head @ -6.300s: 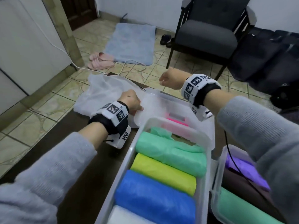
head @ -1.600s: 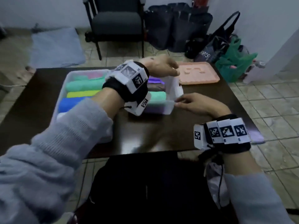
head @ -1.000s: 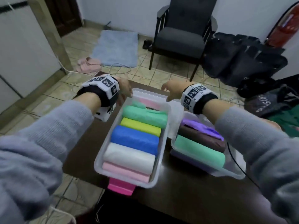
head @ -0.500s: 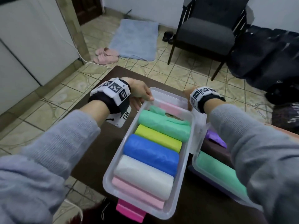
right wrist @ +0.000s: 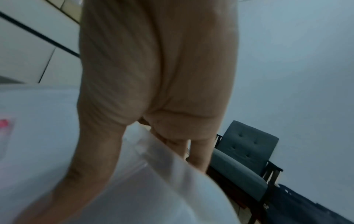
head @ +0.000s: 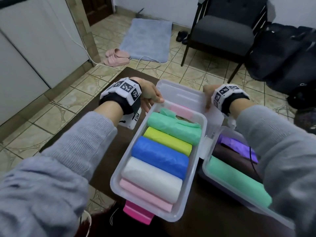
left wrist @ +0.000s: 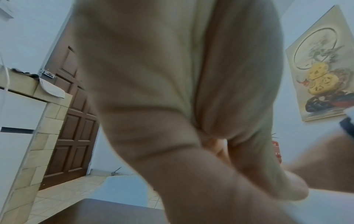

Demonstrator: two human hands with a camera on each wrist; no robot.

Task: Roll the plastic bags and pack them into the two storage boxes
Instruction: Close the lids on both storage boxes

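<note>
Change noted: half a second ago the lid was barely visible behind the left box, with the left hand on the box's far left corner. The lid now stands higher and further forward over the far end, covering part of the far pink roll. A white sheet that lay spread on the tabletop six seconds ago is gone from view. Judgement: rolling is finished for this box and closing has begun.

Grip: the left hand grasps the lid's left edge, thumb on top. The right hand grasps the lid's right edge; its wrist view shows fingers behind the translucent plastic and the thumb in front.

Count, left box: seven rolls, lying side by side across the box. From the near end: pink, white, blue, yellow, green, a dark one mostly hidden, pink.

Count, right box: three rolls visible, green, dark, purple; the sleeve hides the rest, so this total is unconfirmed.

Boxes: two, just beside each other on the tabletop. Lids: one in hand. A pink latch hangs at the left box's near end.
</note>
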